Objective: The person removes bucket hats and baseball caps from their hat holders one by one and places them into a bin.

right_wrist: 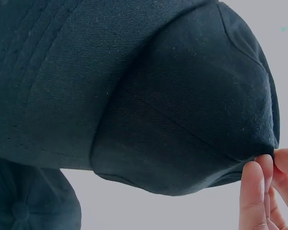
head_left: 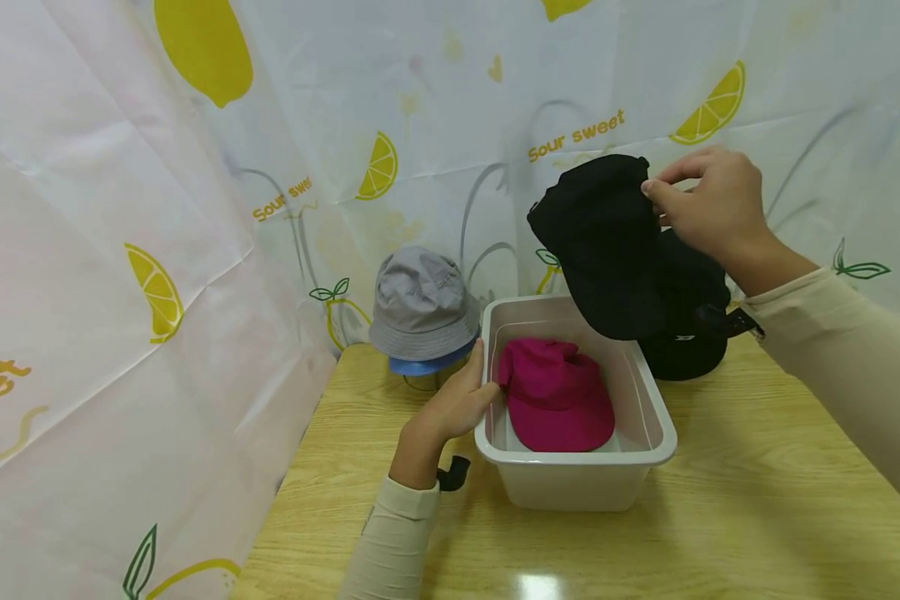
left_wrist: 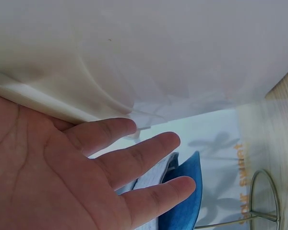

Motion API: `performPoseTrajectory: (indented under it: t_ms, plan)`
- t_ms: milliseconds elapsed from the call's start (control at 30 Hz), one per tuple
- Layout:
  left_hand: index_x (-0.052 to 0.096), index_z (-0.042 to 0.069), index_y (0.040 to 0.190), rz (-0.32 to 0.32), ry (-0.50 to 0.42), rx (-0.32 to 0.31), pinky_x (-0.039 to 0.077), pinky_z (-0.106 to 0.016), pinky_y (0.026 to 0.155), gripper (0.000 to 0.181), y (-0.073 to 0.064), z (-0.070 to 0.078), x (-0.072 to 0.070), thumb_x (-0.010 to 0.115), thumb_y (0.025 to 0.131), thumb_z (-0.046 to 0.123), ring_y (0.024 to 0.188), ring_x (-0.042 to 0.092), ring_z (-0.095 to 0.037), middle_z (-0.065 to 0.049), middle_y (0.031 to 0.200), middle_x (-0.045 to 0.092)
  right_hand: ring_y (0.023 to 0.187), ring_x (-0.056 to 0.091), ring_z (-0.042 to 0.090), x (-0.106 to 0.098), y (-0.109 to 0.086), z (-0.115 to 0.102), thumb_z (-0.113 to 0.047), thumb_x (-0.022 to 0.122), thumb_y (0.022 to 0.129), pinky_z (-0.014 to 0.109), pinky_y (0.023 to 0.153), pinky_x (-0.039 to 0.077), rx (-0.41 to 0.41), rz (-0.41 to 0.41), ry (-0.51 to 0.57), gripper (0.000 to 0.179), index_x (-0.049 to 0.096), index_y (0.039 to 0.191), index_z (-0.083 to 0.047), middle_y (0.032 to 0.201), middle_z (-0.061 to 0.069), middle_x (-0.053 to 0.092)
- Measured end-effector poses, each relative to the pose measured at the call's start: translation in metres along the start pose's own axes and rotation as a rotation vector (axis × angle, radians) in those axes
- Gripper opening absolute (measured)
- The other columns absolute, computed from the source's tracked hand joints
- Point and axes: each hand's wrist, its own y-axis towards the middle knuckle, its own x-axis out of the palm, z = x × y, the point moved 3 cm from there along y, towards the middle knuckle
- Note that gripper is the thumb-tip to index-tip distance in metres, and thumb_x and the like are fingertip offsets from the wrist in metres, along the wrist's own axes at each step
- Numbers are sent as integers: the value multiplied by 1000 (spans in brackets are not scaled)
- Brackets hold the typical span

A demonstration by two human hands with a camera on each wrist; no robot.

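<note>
My right hand (head_left: pixel 720 200) pinches a black baseball cap (head_left: pixel 600 225) by its crown, with the brim hanging down over the back right of a white plastic bin (head_left: pixel 577 457). The right wrist view shows fingertips and thumb gathered on the cloth of the cap (right_wrist: pixel 182 105). Inside the bin lies a magenta cap (head_left: pixel 558 400), brim toward me. My left hand (head_left: pixel 457 404) holds the bin's left rim, thumb over the edge. Its other fingers stretch along the outside wall in the left wrist view, near a blue hat brim (left_wrist: pixel 182 196).
Left of the bin, a grey bucket hat (head_left: pixel 420 300) sits over a blue hat (head_left: pixel 431 364) on a wire stand (left_wrist: pixel 264 215). A second black cap (head_left: pixel 686 358) stands behind the bin on the right. Lemon-printed sheeting (head_left: pixel 420 83) borders the wooden table (head_left: pixel 757 500) at the back and left.
</note>
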Motion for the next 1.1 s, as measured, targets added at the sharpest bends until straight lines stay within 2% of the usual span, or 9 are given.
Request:
performPoseTrajectory:
  t_ms: [433,833,1100]
  plan:
    - [-10,16,167,-4,-2,-14,37,-44,118,87,-1,0,1,41,97,31,146,38,-23,-2,174,5,53,63,-10,15,-14,-10,-30,71,96,10,56,49,-47,-79,34,34,80,97,2,105,-6,56]
    - [-9,15,167,-5,16,-29,36,-45,119,88,-2,2,0,40,96,32,148,36,-24,-4,174,7,58,68,-1,31,-30,-12,-21,70,95,17,59,56,-3,-148,182,31,76,97,9,101,-6,58]
    - [-10,15,167,-6,31,-23,37,-44,119,88,-1,2,0,40,97,32,148,36,-23,-4,174,7,59,68,1,40,-42,-9,-23,70,96,17,59,56,-4,-184,169,28,78,95,5,106,0,61]
